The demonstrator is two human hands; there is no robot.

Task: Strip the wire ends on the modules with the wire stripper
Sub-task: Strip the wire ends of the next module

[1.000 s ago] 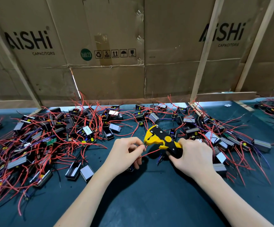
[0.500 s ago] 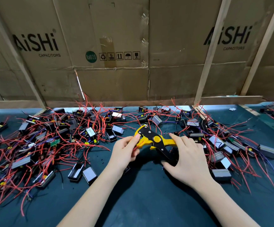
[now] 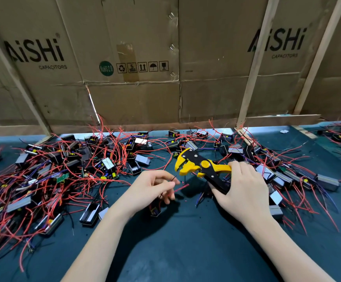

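Note:
My right hand (image 3: pixel 245 190) grips the handles of the yellow and black wire stripper (image 3: pixel 198 165), whose jaws point left and stand apart from the wires. My left hand (image 3: pixel 151 188) pinches a red wire (image 3: pixel 180 188) and a thin black wire (image 3: pixel 173 178), both sticking out to the right just below the jaws. The small black module (image 3: pixel 155 210) they belong to hangs under my left palm, partly hidden.
A thick pile of modules with red wires (image 3: pixel 63 169) covers the dark green table (image 3: pixel 186 241) at left and back; more modules (image 3: pixel 277 180) lie right of my right hand. A cardboard wall (image 3: pixel 135 98) with wooden slats closes the back.
My left hand has drawn the wires out of the stripper's jaws and moved down and left. The right hand has lifted the stripper slightly and its jaws have opened.

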